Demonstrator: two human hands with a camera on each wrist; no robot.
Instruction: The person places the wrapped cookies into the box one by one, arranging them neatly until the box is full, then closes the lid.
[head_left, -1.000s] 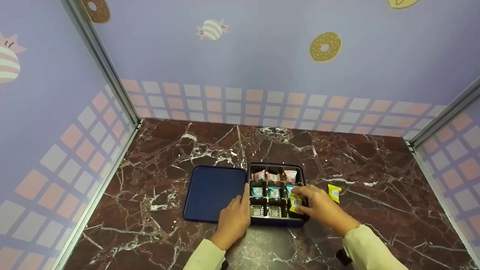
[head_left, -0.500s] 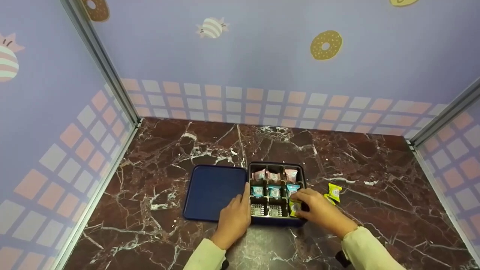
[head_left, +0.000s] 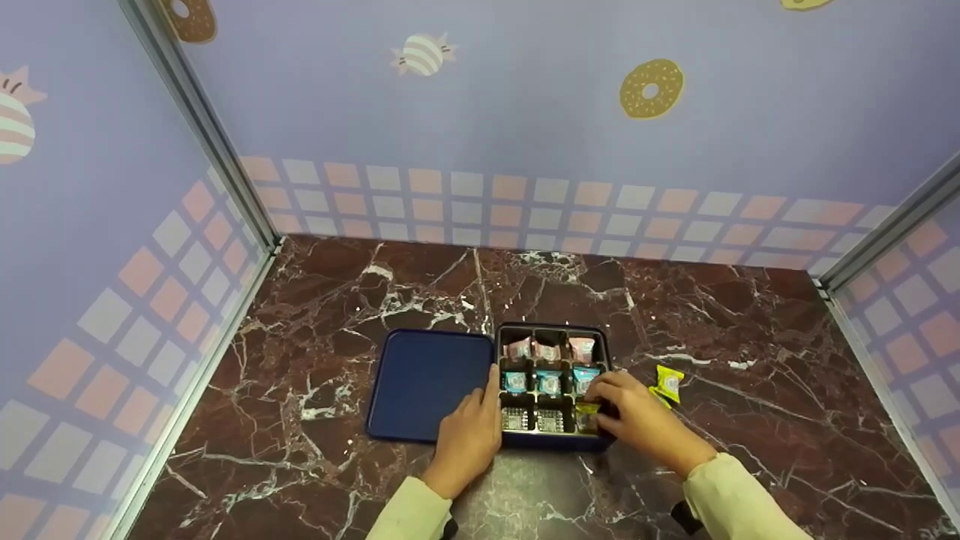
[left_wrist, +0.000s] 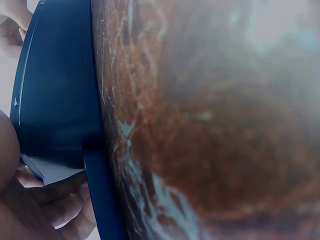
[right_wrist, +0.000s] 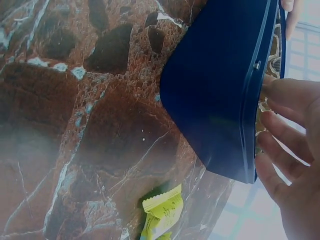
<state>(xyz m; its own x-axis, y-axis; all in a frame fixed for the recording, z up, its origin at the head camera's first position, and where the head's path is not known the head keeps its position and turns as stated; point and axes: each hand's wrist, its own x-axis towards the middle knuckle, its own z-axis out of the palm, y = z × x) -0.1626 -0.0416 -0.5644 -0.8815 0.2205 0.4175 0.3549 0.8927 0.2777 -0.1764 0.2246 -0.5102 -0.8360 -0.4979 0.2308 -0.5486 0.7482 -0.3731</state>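
Note:
A dark blue tin (head_left: 555,442) stands open, its tray divided into compartments holding pink-wrapped sweets (head_left: 582,350) at the back and blue-wrapped ones (head_left: 548,383) in the middle row. My left hand (head_left: 469,439) rests along the tin's left wall, index finger stretched out; in the left wrist view its fingers (left_wrist: 62,207) lie against the corner. Over the front right compartment, my right hand (head_left: 637,412) has its fingertips dipped inside, beside a yellow-wrapped sweet (head_left: 586,418) sitting low there. In the right wrist view the right fingers (right_wrist: 285,135) are spread over the rim; that sweet is hidden.
The blue lid (head_left: 427,386) lies flat on the marble-patterned table (head_left: 360,292), left of the tin. More yellow-wrapped sweets (head_left: 670,384) lie right of the tin. Two front compartments (head_left: 550,421) show bare clear liners. Patterned walls enclose the table.
The yellow sweet has gone down into the front right compartment, and my right fingers have loosened and risen slightly from it. My left hand has stayed in place.

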